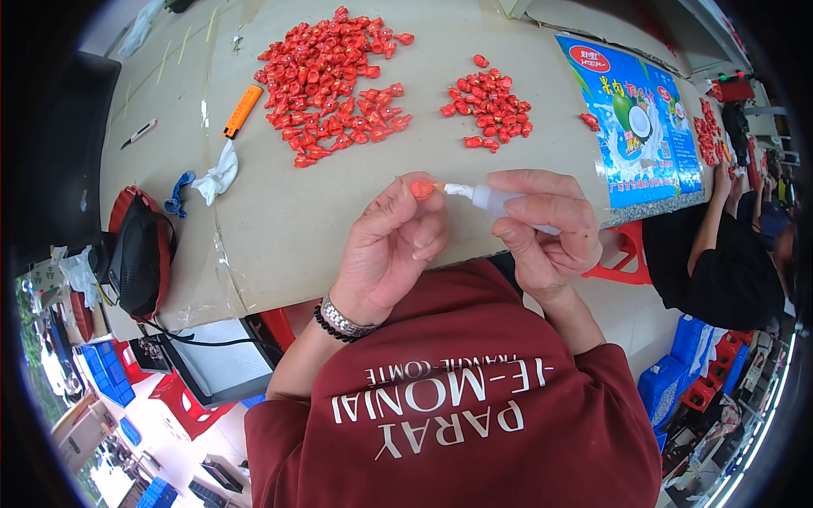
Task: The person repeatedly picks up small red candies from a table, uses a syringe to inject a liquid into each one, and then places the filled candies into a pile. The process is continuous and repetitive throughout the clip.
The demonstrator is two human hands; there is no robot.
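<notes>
My left hand (pixel 394 233) pinches a small red plastic piece (pixel 422 189) between thumb and forefinger above the table's near edge. In my right hand (pixel 550 229) is a translucent squeeze bottle (pixel 495 201), held sideways. White wrapping covers its neck, and its thin orange tip points left, meeting or almost meeting the red piece; I cannot tell which. Beyond my hands lies a large spread of similar red pieces (pixel 318 80) on the left. A smaller cluster of red pieces (pixel 489 106) lies to its right. What the pieces depict is too small to make out.
An orange utility knife (pixel 244 110), a crumpled white cloth (pixel 218 175) and a pen (pixel 139 133) lie on the table (pixel 195 254) at left. A black-and-red bag (pixel 140 254) sits by the left edge. A blue printed sheet (pixel 635 118) covers the right side. Another person (pixel 716 245) sits beyond it.
</notes>
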